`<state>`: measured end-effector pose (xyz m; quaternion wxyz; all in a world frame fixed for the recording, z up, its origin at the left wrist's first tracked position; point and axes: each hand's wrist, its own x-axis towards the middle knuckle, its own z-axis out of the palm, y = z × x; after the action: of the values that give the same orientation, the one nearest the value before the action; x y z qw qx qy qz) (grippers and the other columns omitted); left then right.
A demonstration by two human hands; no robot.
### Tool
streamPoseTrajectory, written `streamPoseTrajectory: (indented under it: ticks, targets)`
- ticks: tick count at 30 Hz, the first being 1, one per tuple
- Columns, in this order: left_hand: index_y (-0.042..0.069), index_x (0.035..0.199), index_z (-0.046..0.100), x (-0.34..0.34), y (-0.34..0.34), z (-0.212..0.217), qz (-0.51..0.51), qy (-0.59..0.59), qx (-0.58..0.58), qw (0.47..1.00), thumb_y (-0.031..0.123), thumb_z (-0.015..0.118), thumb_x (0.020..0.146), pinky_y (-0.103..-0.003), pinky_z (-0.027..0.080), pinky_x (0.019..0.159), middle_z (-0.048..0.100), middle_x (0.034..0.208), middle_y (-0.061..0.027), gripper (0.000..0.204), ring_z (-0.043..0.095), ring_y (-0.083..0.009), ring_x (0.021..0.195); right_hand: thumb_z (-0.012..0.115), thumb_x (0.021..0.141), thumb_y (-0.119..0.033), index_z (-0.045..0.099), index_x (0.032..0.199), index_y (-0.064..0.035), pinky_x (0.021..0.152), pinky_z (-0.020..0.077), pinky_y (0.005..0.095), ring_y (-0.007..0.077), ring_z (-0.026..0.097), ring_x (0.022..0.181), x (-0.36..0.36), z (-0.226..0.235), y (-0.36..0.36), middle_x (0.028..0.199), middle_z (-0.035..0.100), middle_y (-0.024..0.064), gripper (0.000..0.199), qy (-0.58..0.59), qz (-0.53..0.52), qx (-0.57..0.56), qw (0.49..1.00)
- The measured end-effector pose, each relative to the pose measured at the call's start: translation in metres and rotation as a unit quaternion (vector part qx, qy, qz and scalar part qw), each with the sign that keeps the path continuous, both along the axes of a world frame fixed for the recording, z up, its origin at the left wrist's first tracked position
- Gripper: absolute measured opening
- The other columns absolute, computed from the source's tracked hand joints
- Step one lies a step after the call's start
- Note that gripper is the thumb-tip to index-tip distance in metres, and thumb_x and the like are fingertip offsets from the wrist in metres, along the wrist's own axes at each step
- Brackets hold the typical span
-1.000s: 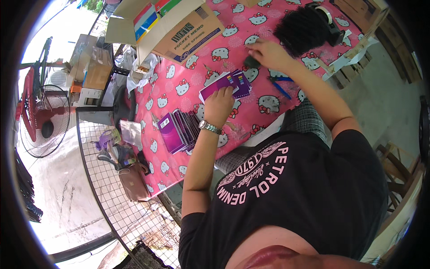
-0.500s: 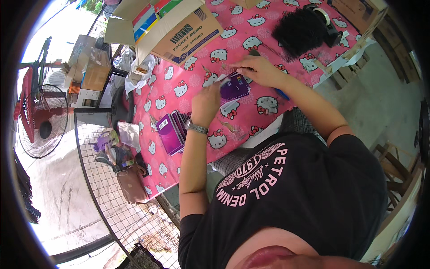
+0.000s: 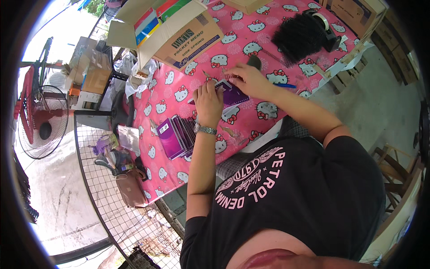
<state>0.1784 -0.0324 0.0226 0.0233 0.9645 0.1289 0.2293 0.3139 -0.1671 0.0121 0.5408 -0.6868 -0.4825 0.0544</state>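
Observation:
A small purple notebook (image 3: pixel 234 95), with holes along its near edge, lies tilted on the pink table cover between my hands. My left hand (image 3: pixel 209 102) is closed over its left side, and the fingertips are partly hidden. Curled fingers of my right hand (image 3: pixel 251 81) grip its far edge; I cannot make out exactly what lies under them. A fanned row of purple notebooks (image 3: pixel 174 138) rests left of my left wrist. Beyond my right hand sits a dark, rounded object (image 3: pixel 254 62), and a blue pen-like item (image 3: pixel 285 85) lies beside the right wrist.
At the far left stands an open cardboard box (image 3: pixel 190 44) holding colourful notebooks. A heap of black spiral coils (image 3: pixel 295 36) lies far right, beside a tape dispenser (image 3: pixel 330 38). Another carton (image 3: pixel 354 15) fills the far right corner. A brown bag (image 3: pixel 131 186) hangs near the left edge.
My left hand has moved slightly right and onto the notebook's left side. My right hand has shifted a little left and nearer, uncovering more of the dark object and the blue item.

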Motion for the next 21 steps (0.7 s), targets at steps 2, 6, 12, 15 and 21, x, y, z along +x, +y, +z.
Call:
streamPoseTrajectory:
  ticks: [2, 6, 12, 15, 21]
  targets:
    - [0.004, 0.113, 0.055, 0.005, -0.001, -0.001, 0.003, 0.001, 0.009, 1.0, 0.019, 0.058, 0.09, -0.046, 0.038, 0.091, 0.062, 0.104, -0.0131, 0.028, 0.057, -0.0308, 0.099, 0.056, 0.094, -0.02, 0.064, 0.114, 0.0003, 0.085, 0.0482, 0.0429, 0.037, 0.061, 0.101, -0.012, -0.019, 0.004, 0.11, 0.062, 0.02, 0.03, 0.099, -0.011, 0.048, 0.994]
    - [0.004, 0.113, 0.055, 0.009, -0.003, -0.003, 0.013, 0.016, 0.013, 1.0, 0.016, 0.058, 0.089, -0.046, 0.038, 0.091, 0.061, 0.104, -0.0133, 0.027, 0.056, -0.0308, 0.099, 0.053, 0.098, -0.017, 0.057, 0.129, -0.0023, 0.083, 0.0462, 0.0343, 0.0283, 0.059, 0.096, -0.032, -0.03, 0.009, 0.103, 0.059, 0.0179, 0.035, 0.07, 0.014, -0.005, 0.997]
    - [0.003, 0.107, 0.055, 0.006, -0.003, -0.002, -0.067, -0.011, -0.006, 0.998, 0.013, 0.059, 0.086, -0.045, 0.039, 0.09, 0.06, 0.1, -0.0131, 0.023, 0.055, -0.0313, 0.097, 0.06, 0.09, -0.01, 0.066, 0.119, -0.0087, 0.079, 0.0475, 0.0363, 0.0265, 0.06, 0.091, 0.025, -0.006, 0.0, 0.094, 0.059, 0.0119, 0.029, -0.056, 0.082, -0.012, 0.995]
    - [0.004, 0.105, 0.056, 0.006, -0.006, -0.001, -0.081, -0.015, -0.007, 0.997, 0.012, 0.06, 0.085, -0.045, 0.039, 0.09, 0.06, 0.098, -0.0128, 0.022, 0.055, -0.0313, 0.096, 0.064, 0.085, -0.006, 0.07, 0.11, -0.0092, 0.079, 0.0483, 0.0362, 0.0261, 0.06, 0.089, 0.031, -0.005, 0.0, 0.093, 0.06, 0.0092, 0.026, -0.079, 0.123, -0.01, 0.989]
    - [0.004, 0.106, 0.056, 0.004, -0.007, 0.002, -0.094, -0.021, -0.023, 0.995, 0.011, 0.06, 0.085, -0.044, 0.04, 0.09, 0.06, 0.098, -0.0126, 0.023, 0.056, -0.0311, 0.096, 0.063, 0.087, -0.009, 0.071, 0.104, -0.008, 0.078, 0.0491, 0.0368, 0.0276, 0.063, 0.087, 0.035, -0.002, -0.003, 0.089, 0.063, 0.009, 0.019, -0.057, 0.158, -0.006, 0.986]
